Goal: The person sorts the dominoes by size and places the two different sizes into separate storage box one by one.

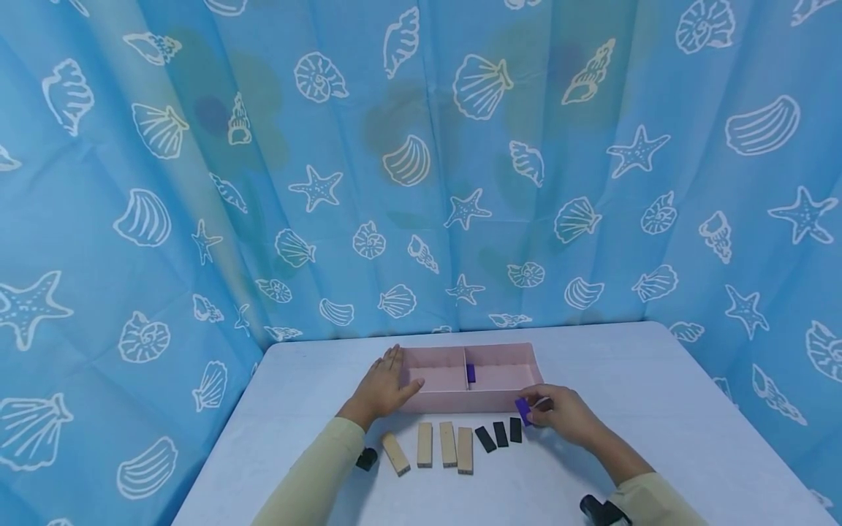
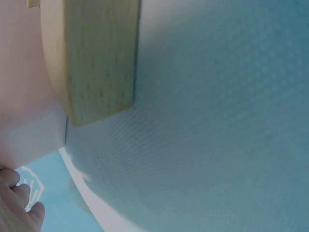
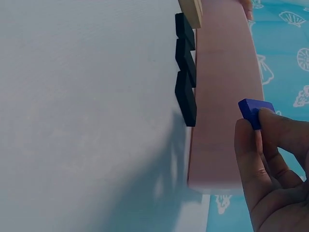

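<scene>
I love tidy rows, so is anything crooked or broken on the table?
The leftmost wooden block slants, while the other three wooden blocks lie nearly parallel. The leftmost black block slants too, beside two straighter ones. I see nothing broken.

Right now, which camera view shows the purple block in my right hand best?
The right wrist view: the purple block appears largest there, pinched by your right hand. The head view shows it only small; the left wrist view doesn't show it.
</scene>
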Available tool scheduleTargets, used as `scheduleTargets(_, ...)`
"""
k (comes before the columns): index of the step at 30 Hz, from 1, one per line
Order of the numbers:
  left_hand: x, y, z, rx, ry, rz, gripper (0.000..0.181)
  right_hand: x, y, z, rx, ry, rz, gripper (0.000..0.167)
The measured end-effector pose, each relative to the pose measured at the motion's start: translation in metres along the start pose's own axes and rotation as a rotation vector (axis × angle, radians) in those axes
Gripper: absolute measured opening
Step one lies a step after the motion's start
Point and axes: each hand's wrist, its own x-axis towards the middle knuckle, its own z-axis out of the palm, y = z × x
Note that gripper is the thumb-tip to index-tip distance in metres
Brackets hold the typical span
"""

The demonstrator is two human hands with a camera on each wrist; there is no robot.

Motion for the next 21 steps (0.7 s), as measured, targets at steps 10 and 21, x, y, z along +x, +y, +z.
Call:
scheduleTargets(10,-0.001,0.001,0.0,0.001,-0.001,-0.001,0.091,0.006,-0.009,-0.005,0.053,0.031,-0.034,0.04)
scheduleTargets(21,0.0,-0.001,0.003,-0.006,0.024,0.008,0.091,0.015,-0.022,-0.01,0.075,0.034,-0.03,0.039)
